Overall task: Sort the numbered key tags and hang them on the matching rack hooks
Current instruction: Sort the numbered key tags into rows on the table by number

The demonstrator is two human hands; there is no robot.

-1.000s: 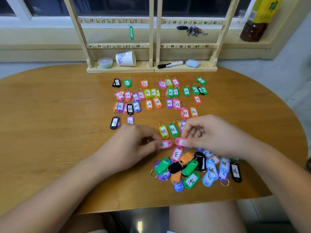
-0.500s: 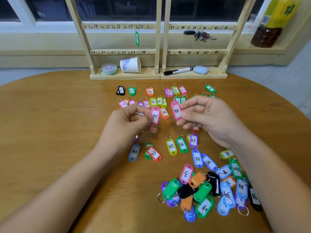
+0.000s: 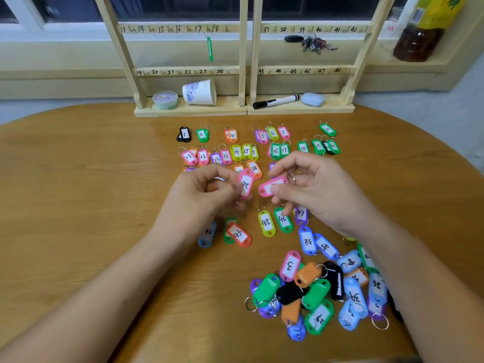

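Note:
My left hand [image 3: 201, 197] pinches a pink key tag [image 3: 246, 183] upright above the table. My right hand [image 3: 317, 187] pinches a second pink tag [image 3: 269, 186], tilted on its side, its number hidden by my thumb. Sorted tags lie in rows [image 3: 237, 152] beyond my hands. An unsorted pile [image 3: 318, 290] lies at the near right. Tags 45 [image 3: 266, 223] and 46 [image 3: 282, 219] lie just below my hands. The wooden rack [image 3: 245, 72] with numbered hooks stands at the table's far edge. One green tag [image 3: 209, 48] hangs near hook 18.
On the rack's base sit a small tub [image 3: 165, 99], a tipped paper cup [image 3: 200, 92], a black marker [image 3: 276, 101] and a blue eraser [image 3: 312, 99]. A bunch of keys [image 3: 313, 44] lies on the sill. A bottle [image 3: 427, 30] stands at the far right.
Both hands lifted from the table near the pile, each with a pink tag, and moved up toward the sorted rows. The right hand's tag has since tilted sideways.

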